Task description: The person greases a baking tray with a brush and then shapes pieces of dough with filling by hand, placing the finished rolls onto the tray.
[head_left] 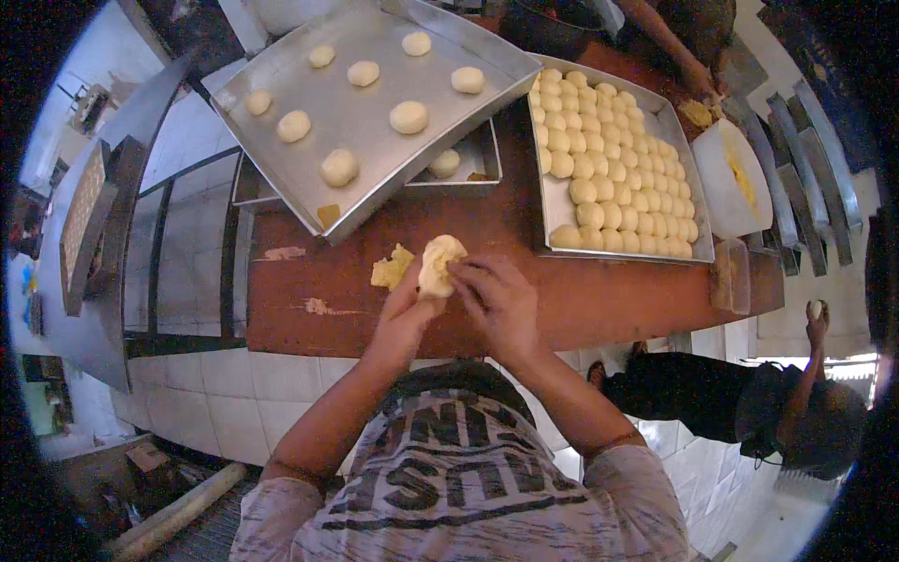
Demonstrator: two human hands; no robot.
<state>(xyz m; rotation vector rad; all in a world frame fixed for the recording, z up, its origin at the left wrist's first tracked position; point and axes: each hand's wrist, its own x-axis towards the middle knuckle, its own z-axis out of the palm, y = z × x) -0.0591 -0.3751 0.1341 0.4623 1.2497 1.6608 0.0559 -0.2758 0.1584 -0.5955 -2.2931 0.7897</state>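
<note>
A flattened, pale piece of dough (438, 266) rests in my left hand (408, 307), its fingers closed around it from below. My right hand (501, 304) pinches the right edge of the same dough, with its fingers bent together. A bit of yellow shows in the dough's middle. On the brown table, just left of the dough, lies a lump of crumbly yellow filling (390, 268). Beyond my hands stands a large metal tray (281, 84) with several dough balls spaced apart on it. To the right, another metal tray (559, 203) holds rows of smaller, yellowish dough balls packed closely.
Under the large tray sits another tray (487, 155) with a dough ball. A white tub (740, 150) with yellow stuff and a clear plastic box (730, 276) stand at the right. Across the table a co-worker's hand (698, 80) works. Another person (749, 403) stands right.
</note>
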